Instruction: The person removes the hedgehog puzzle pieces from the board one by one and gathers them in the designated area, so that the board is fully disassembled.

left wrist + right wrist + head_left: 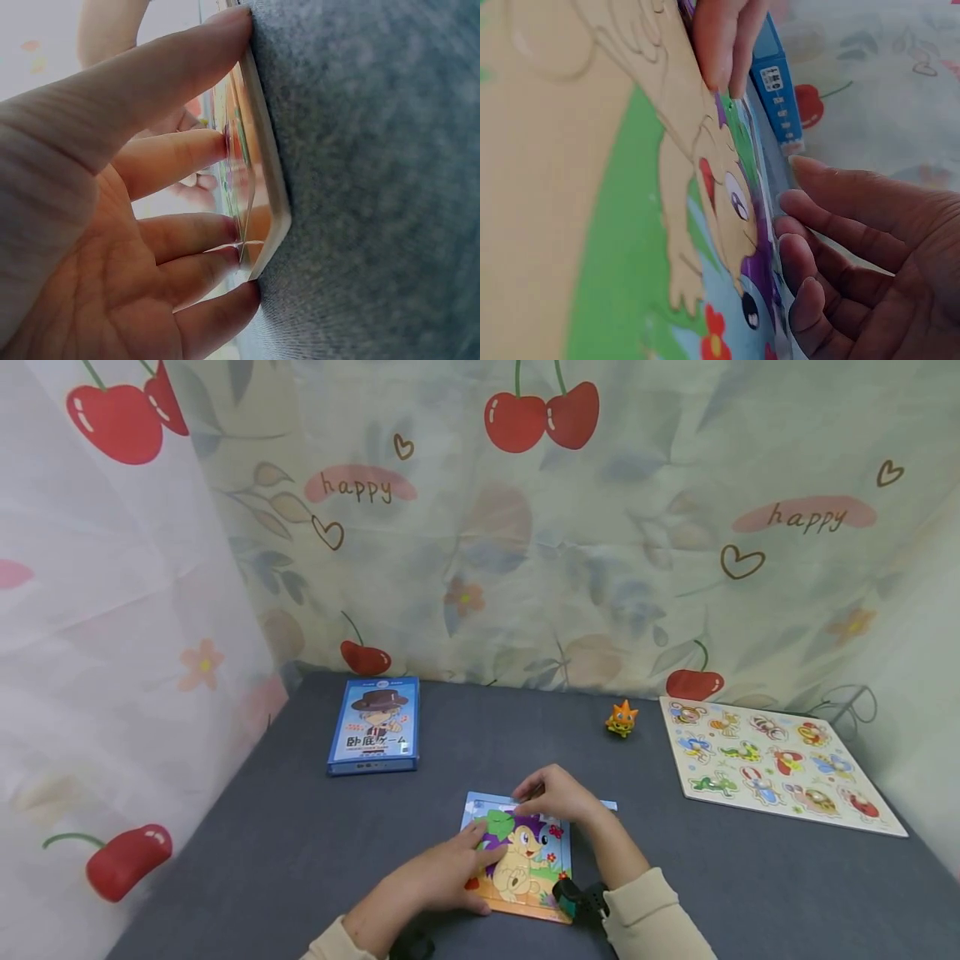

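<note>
Grey table fills the lower frame of the head view, cherry-print curtain behind it across the top. Far right, lying flat, the animal board. Left of centre sits the blue box, well apart from the hands. Bottom centre, flat on the table, is the puzzle, a cartoon hedgehog in its tray. The left hand lies over its left side, fingers spread and fairly straight; in the left wrist view the fingertips press down onto the puzzle's face and edge. The right hand is at the puzzle's top edge, fingers bent and bunched together, tips touching the tray's far rim; whether they pinch a piece cannot be told. Smallest of all, the orange toy stands between box and board, near the curtain.
</note>
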### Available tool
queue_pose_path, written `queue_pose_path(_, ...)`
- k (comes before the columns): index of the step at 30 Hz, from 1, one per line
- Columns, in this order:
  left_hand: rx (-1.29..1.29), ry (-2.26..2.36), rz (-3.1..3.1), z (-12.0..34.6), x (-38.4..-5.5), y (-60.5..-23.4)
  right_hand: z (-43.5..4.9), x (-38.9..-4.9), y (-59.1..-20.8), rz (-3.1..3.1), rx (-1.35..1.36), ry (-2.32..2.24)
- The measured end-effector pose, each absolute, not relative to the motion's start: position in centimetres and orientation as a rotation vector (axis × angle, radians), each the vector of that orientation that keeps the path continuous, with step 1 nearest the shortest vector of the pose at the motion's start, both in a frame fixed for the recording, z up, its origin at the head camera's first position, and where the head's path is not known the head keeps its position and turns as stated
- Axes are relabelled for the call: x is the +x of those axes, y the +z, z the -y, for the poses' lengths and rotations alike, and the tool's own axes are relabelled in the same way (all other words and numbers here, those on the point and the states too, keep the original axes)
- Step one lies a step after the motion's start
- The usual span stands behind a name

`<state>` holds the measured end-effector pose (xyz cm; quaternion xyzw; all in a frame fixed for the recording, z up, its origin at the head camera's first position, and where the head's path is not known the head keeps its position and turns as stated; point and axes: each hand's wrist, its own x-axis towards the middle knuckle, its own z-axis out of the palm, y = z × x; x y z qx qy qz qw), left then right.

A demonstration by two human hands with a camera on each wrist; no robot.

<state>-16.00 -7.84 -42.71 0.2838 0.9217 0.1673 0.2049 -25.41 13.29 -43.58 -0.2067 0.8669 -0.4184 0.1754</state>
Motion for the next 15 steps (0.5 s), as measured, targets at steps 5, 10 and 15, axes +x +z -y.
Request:
queue_pose_path(5,0.811,0.465,-2.575,7.8,-16.0,-42.7,-12.5,-25.4,-43.9,-2.444,-0.583,-1.19)
queue_pose_path(10,0.812,0.454,-2.584,7.8,-16.0,-42.8,-12.0,-25.3,-44.0,-2.457,-0.557,-1.182)
queue_pose_path(15,0.801,0.456,-2.577,7.8,-16.0,-42.8,-11.8,-25.2,-44.1,-2.446,-0.54,-1.194)
